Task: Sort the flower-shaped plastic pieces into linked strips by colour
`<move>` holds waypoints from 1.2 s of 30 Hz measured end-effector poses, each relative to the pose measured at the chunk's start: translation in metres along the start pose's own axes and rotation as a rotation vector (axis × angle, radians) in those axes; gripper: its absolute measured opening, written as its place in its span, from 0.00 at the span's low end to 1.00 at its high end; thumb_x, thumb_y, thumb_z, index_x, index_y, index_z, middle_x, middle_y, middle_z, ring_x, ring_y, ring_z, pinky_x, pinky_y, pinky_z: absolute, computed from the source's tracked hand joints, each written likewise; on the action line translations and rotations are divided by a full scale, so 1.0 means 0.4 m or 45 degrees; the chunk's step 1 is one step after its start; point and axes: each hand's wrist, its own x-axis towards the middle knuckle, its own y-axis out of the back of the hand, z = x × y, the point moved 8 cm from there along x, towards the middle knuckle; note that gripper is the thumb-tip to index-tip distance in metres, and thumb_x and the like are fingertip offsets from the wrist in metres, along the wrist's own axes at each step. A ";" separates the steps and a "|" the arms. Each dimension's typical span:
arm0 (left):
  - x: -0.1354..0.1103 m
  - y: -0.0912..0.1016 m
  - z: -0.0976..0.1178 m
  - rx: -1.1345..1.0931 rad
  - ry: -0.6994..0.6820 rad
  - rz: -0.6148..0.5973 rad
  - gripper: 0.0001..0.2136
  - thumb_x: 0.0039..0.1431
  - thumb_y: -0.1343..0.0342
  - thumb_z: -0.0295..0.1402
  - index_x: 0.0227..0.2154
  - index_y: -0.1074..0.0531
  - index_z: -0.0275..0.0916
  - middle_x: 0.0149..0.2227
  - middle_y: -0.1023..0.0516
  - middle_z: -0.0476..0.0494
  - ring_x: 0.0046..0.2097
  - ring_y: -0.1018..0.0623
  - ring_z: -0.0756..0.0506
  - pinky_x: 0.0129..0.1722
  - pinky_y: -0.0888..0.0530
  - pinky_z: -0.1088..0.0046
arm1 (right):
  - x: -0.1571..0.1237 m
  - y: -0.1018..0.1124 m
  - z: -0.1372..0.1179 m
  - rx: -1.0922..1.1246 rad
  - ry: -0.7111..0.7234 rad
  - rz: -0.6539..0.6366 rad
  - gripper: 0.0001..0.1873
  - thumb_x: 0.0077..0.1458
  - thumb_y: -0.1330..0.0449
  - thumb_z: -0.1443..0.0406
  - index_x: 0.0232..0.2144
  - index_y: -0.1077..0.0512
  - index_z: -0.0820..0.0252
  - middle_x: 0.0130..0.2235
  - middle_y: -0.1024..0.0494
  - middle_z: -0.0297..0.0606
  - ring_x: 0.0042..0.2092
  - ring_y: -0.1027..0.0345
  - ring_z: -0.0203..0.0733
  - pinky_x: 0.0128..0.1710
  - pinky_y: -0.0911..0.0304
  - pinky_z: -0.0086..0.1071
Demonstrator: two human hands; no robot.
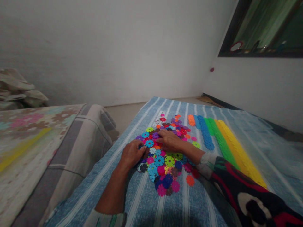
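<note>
A heap of colourful flower-shaped plastic discs (pixel 159 160) lies spread on a blue striped cloth (pixel 144 198). At the heap's left edge is my left hand (pixel 133 153), its fingers curled together; a small dark piece shows at the fingertips, its kind too unclear to name. My right hand (pixel 169 141) reaches over the heap from the right. Its fingers are apart and touch discs near a purple disc (pixel 155 135); nothing held shows between them.
Right of the heap lie long rows of overlapping discs: yellow (pixel 241 151), green (pixel 222 146), blue (pixel 205 134) and a short orange row (pixel 191 120). Clear plastic (pixel 272 148) lies farther right. Another cloth-covered surface (pixel 68 142) stands left, across a gap.
</note>
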 end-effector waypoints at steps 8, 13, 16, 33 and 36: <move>-0.002 0.001 0.004 0.041 -0.004 -0.016 0.09 0.55 0.49 0.33 0.31 0.24 0.39 0.39 0.20 0.43 0.44 0.22 0.42 0.44 0.30 0.69 | 0.001 0.000 -0.002 0.064 0.065 0.090 0.11 0.57 0.38 0.60 0.40 0.25 0.62 0.45 0.29 0.46 0.50 0.40 0.49 0.45 0.43 0.37; -0.002 0.003 0.007 0.041 -0.009 -0.008 0.08 0.55 0.49 0.33 0.30 0.24 0.40 0.39 0.20 0.43 0.44 0.22 0.42 0.44 0.30 0.69 | 0.003 0.000 -0.003 0.060 0.013 0.057 0.16 0.59 0.39 0.55 0.36 0.24 0.63 0.45 0.29 0.46 0.49 0.39 0.48 0.43 0.42 0.36; -0.002 0.005 0.007 0.043 -0.005 -0.001 0.08 0.54 0.49 0.33 0.29 0.24 0.40 0.38 0.20 0.44 0.43 0.22 0.42 0.43 0.29 0.69 | 0.006 0.001 -0.002 0.058 -0.005 0.052 0.17 0.58 0.38 0.54 0.36 0.24 0.64 0.44 0.28 0.46 0.48 0.38 0.48 0.43 0.42 0.36; -0.004 0.008 0.006 -0.031 -0.004 0.014 0.08 0.54 0.48 0.34 0.27 0.25 0.40 0.37 0.20 0.43 0.41 0.23 0.42 0.42 0.30 0.68 | 0.006 0.006 0.036 0.219 -0.037 0.288 0.13 0.65 0.46 0.65 0.33 0.24 0.64 0.39 0.24 0.43 0.43 0.34 0.41 0.44 0.42 0.32; -0.003 0.007 0.003 -0.019 0.001 0.006 0.08 0.55 0.48 0.35 0.28 0.25 0.40 0.37 0.20 0.43 0.42 0.23 0.41 0.42 0.29 0.67 | 0.006 0.005 0.052 0.212 -0.164 0.251 0.10 0.63 0.45 0.67 0.34 0.24 0.64 0.37 0.23 0.43 0.41 0.33 0.42 0.42 0.42 0.32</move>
